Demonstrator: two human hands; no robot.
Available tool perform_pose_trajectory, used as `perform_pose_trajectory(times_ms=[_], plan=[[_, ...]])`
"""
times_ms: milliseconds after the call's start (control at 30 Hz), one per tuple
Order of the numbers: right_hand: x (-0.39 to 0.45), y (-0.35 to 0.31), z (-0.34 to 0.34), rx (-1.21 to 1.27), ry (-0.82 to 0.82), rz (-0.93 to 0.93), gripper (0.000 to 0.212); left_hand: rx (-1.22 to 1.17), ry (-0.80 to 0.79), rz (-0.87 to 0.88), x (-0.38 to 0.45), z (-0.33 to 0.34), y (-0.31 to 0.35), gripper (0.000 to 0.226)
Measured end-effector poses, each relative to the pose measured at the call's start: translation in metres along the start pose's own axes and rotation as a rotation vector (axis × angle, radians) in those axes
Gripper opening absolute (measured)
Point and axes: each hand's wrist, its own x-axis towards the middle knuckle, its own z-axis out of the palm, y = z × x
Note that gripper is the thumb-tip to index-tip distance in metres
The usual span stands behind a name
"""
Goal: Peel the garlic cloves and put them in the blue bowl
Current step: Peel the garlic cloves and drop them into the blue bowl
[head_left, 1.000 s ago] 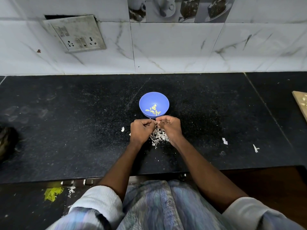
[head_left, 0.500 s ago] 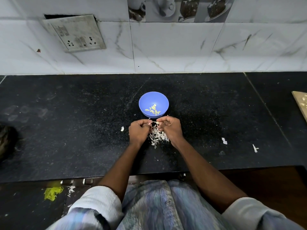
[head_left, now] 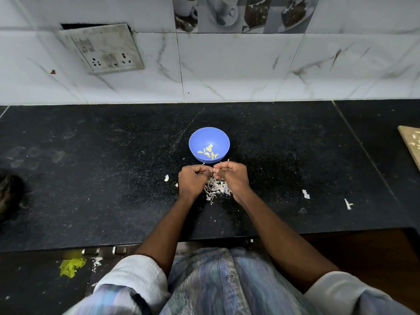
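Little has moved since the earlier frame: both hands have stayed together just in front of the bowl, fingertips working at one small thing. On the worktop (head_left: 91, 178), going left to right, a loose clove (head_left: 166, 177) lies just beside the left hand (head_left: 192, 181), whose curled fingers pinch a clove (head_left: 213, 170) at its tip. The right hand (head_left: 234, 178) pinches the same clove from the other side, above the heap of peels (head_left: 216, 188). Beyond them the bowl (head_left: 209, 133) already has several peeled cloves (head_left: 208, 153) in it. Peeling appears to be underway; next, likely, the skin must come free and the bare clove go forward into the bowl.
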Motion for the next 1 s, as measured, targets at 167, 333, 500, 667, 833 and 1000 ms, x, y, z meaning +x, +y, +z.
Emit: perform_pose_trajectory(times_ms=[167, 333, 500, 667, 833, 1000], plan=[[0.0024, 0.0009, -0.0018, -0.008, 0.028, -0.019, 0.01, -0.237, -0.07, -0.159, -0.0014, 0.003, 0.0002, 0.011], [0.0033, 0.0023, -0.0007, -0.023, 0.011, -0.02, 0.012, -0.252, -0.037, -0.166, -0.003, 0.0043, 0.0004, 0.008], [0.0033, 0.0016, -0.0006, -0.033, 0.014, -0.013, 0.01, -0.19, -0.053, -0.1, -0.0018, 0.0026, -0.0015, 0.007], [0.0016, -0.002, 0.001, -0.014, 0.017, -0.003, 0.012, -0.152, -0.048, -0.072, -0.0012, 0.0025, 0.0006, 0.007], [0.0014, -0.0038, -0.0007, -0.007, 0.008, 0.006, 0.011, -0.177, -0.048, -0.042, -0.0045, 0.0011, 0.0016, 0.005], [0.0015, -0.0026, -0.0008, 0.005, 0.006, 0.017, 0.01, -0.181, -0.056, -0.038, -0.0044, -0.0002, 0.0003, 0.007]])
